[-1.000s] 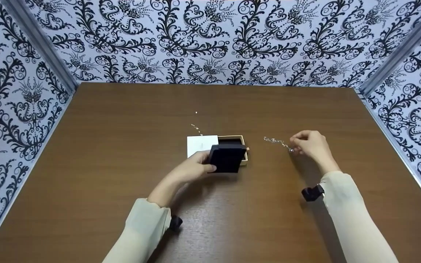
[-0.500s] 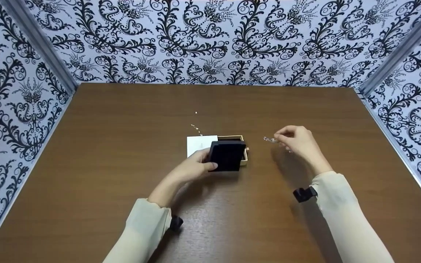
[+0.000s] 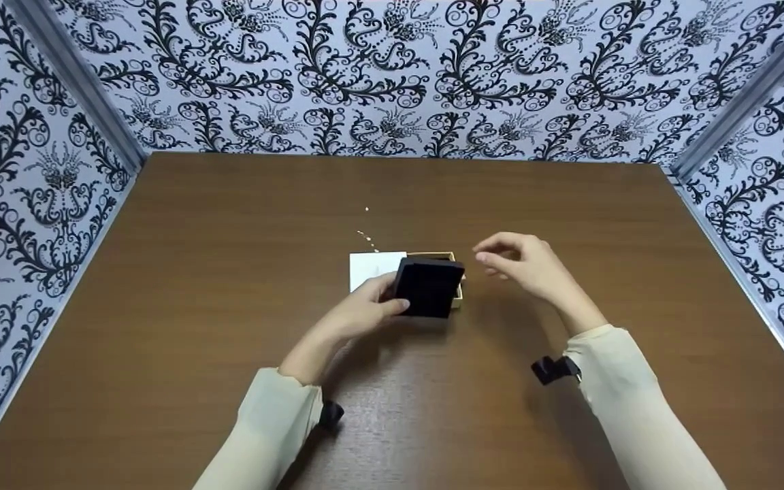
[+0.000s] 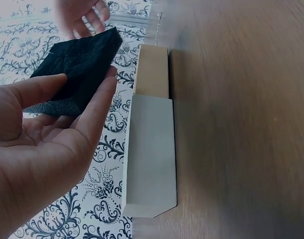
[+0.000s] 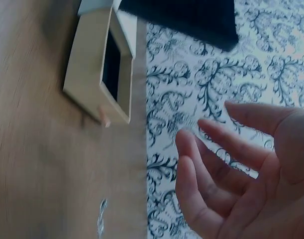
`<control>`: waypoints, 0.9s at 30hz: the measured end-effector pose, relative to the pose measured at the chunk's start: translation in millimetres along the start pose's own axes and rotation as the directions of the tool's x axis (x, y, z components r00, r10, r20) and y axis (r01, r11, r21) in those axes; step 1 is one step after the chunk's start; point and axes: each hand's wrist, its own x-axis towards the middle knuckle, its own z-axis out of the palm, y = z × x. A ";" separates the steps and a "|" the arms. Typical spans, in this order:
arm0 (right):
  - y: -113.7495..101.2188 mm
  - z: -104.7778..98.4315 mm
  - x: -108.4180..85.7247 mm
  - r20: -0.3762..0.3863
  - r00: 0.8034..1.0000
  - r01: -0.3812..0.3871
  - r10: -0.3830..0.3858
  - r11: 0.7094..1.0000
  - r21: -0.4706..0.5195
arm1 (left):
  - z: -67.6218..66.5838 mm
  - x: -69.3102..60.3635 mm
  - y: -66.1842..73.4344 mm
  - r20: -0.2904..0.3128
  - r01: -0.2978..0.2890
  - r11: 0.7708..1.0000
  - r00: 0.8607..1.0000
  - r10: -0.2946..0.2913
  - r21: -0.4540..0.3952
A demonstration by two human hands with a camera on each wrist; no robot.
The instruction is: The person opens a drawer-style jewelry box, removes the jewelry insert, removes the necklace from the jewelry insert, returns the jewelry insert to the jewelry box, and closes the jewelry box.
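Observation:
My left hand [image 3: 358,313] grips a black foam insert [image 3: 431,289] by its left edge, thumb on the near face and fingers behind, tilted above the box. Below it sits a small drawer-style box with a white sleeve [image 3: 368,267] and a cream-coloured drawer [image 5: 89,55] pulled partly out to the right; its inside is dark. My right hand [image 3: 525,265] hovers right of the box, fingers loosely bent and apart, holding nothing. A silvery chain [image 5: 101,218] lies on the table by the right hand; in the head view the hand hides it.
A thin pale beaded chain [image 3: 367,239] lies behind the white sleeve, with a tiny white speck [image 3: 367,209] farther back. A small pinkish tab [image 5: 106,119] shows at the drawer's end. Patterned walls [image 3: 392,82] bound the brown wooden table [image 3: 229,204].
My right hand has let go of the silvery chain, left it on the table and moved left toward the box. The left hand has tilted and shifted the foam insert slightly.

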 end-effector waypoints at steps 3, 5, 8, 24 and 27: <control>-9.0 6.2 -0.8 0.055 0.996 0.063 -0.066 0.996 0.064 | 0.3 0.2 0.1 -0.006 -0.021 1.000 1.000 0.021 0.011; -14.8 10.6 -1.2 0.077 0.991 0.098 -0.106 0.991 0.092 | 0.7 -0.1 1.3 -0.013 -0.014 1.000 1.000 0.014 0.000; -21.2 16.8 -1.2 0.094 0.981 0.156 -0.167 0.982 0.108 | 1.5 -0.2 2.3 -0.022 -0.010 1.000 1.000 0.010 -0.014; -20.9 22.9 7.0 -0.137 0.980 0.159 -0.146 0.983 0.092 | -9.9 6.0 15.2 -0.307 -0.098 0.984 0.941 0.140 0.146; -16.1 23.6 8.4 -0.188 0.975 0.136 -0.117 0.987 0.089 | -12.7 9.4 15.3 -0.306 -0.007 0.909 0.940 0.148 0.417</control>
